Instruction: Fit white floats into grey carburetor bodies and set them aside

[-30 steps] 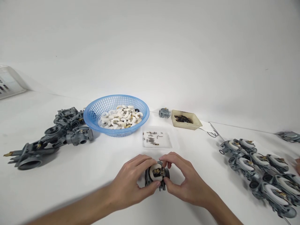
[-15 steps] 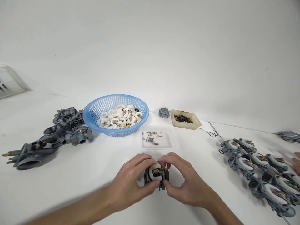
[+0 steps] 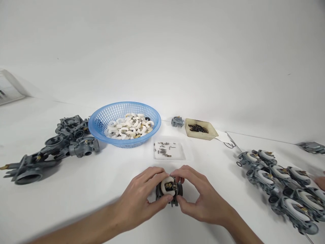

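A dark grey metal carburetor body (image 3: 158,194) rests on the white table at the front centre, between my two hands. On its open top lies a white C-shaped float (image 3: 164,187), with brass parts showing inside the curve. My left hand (image 3: 146,189) grips the body from the left, its thumb at the float's lower edge and its fingers at the upper edge. From the right, my right hand (image 3: 196,193) holds the body between thumb and fingers. Just beyond, a shallow clear tray (image 3: 177,156) bears small pins and screws.
A blue basket (image 3: 99,135) of white floats stands behind left, beside bare carburetor bodies (image 3: 85,147). A cream tray (image 3: 203,136) holds black rings. Several bodies with floats (image 3: 266,177) lie at right, near another person's hand (image 3: 320,183).
Both hands keep nearly the same hold on the carburetor body. The view has shifted very slightly, and the other person's hand at the right edge has moved a little.
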The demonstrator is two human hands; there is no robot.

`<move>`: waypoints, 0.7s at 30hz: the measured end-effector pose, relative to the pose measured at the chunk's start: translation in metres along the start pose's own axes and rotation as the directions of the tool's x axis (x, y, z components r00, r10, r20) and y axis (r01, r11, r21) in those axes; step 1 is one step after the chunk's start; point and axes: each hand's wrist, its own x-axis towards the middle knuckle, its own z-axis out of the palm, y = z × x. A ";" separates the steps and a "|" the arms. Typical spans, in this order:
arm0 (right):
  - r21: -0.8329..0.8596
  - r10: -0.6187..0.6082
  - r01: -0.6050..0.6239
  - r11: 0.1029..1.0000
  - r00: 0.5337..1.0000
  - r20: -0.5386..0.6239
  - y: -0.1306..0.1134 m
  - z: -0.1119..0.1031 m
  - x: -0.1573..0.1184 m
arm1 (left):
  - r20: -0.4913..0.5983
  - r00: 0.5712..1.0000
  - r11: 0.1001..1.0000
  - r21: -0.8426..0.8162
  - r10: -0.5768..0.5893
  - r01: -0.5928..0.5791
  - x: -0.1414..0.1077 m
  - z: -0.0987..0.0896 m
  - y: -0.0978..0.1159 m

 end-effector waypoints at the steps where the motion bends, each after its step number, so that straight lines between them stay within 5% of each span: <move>1: 0.003 0.008 -0.008 1.000 1.000 -0.019 0.001 0.001 0.000 | -0.001 1.000 1.000 -0.001 0.008 -0.008 0.000 0.000 0.000; 11: 0.055 -0.016 0.013 0.998 0.998 0.054 -0.002 -0.005 0.001 | -0.018 0.999 0.999 0.013 0.033 -0.032 0.003 0.000 -0.001; 18: 0.017 -0.034 0.035 0.999 0.996 -0.086 0.005 0.006 0.001 | -0.041 0.996 0.997 0.016 0.080 -0.079 0.004 -0.002 -0.002; 21: 0.027 -0.025 0.027 0.999 0.998 -0.058 0.003 0.003 -0.001 | -0.029 0.997 0.997 0.016 0.072 -0.072 0.003 -0.001 -0.003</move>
